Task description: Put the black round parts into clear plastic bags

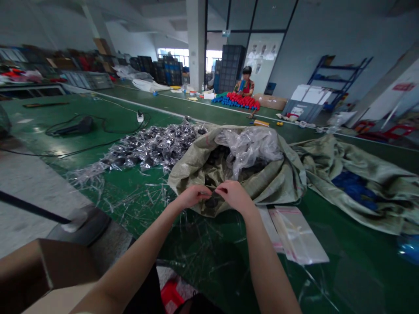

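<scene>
In the head view, my left hand and my right hand face each other over the near edge of a large olive woven sack. The fingers of both are pinched together, with the fingertips close. What they hold is too small and dark to make out. Just below them shows a small dark item. Inside the sack lie black round objects and crumpled clear plastic. Left of the sack spreads a heap of black items in clear wrappers. Flat clear plastic bags lie stacked near my right forearm.
Another olive sack with blue contents lies at right. A black cable and a dark handheld tool rest on the green table at left. A cardboard box stands lower left. Across the table, a person sits behind red and blue rolls.
</scene>
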`<move>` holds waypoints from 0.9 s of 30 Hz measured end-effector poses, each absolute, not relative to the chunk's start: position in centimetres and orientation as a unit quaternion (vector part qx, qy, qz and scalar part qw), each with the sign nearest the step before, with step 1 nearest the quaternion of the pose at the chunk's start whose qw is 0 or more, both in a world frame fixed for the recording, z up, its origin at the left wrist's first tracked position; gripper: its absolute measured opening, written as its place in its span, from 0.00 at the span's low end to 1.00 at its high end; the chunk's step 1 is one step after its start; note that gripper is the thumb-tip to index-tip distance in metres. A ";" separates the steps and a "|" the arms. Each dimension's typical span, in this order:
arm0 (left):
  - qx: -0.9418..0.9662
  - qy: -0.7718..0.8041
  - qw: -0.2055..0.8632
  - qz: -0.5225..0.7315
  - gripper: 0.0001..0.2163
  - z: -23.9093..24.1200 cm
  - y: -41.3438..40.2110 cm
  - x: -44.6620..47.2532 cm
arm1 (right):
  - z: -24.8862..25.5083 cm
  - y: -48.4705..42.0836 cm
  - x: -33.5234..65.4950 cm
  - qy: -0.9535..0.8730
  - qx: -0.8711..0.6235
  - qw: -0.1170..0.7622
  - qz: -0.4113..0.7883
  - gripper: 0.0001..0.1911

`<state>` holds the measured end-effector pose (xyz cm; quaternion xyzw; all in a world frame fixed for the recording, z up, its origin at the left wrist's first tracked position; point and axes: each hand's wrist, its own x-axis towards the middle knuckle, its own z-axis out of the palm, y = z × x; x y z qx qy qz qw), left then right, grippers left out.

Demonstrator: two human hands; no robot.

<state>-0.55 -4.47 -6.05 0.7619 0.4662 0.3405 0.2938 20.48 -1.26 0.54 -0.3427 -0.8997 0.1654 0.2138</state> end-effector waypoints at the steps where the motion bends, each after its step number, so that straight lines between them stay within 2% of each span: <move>1: 0.766 0.458 0.293 0.344 0.07 -6.2 -4.3 -0.4 | 0.5 -1.2 20.5 -0.900 -0.342 0.215 0.166 0.07; 4: 0.759 0.453 0.303 0.355 0.09 -6.4 -4.2 0.0 | 0.3 -1.0 20.7 -0.894 -0.343 0.233 0.172 0.09; 8: 0.672 0.531 0.285 0.432 0.13 -5.5 -4.7 0.3 | 0.2 -0.4 21.1 -0.827 -0.415 0.334 0.177 0.13; 12: 0.568 0.595 0.216 0.526 0.11 -3.8 -5.0 0.3 | -0.1 0.1 21.5 -0.771 -0.474 0.372 0.204 0.10; 17: 0.514 0.622 0.162 0.568 0.09 -2.1 -5.0 0.3 | -0.4 -0.9 20.0 -0.777 -0.419 0.353 0.311 0.11; 22: 0.518 0.621 0.146 0.570 0.08 -1.6 -5.4 1.0 | -0.6 -1.9 17.7 -0.763 -0.380 0.442 0.278 0.10; 27: 0.533 0.596 0.152 0.581 0.09 -1.6 -5.9 1.7 | -0.7 -2.1 17.3 -0.751 -0.380 0.478 0.250 0.07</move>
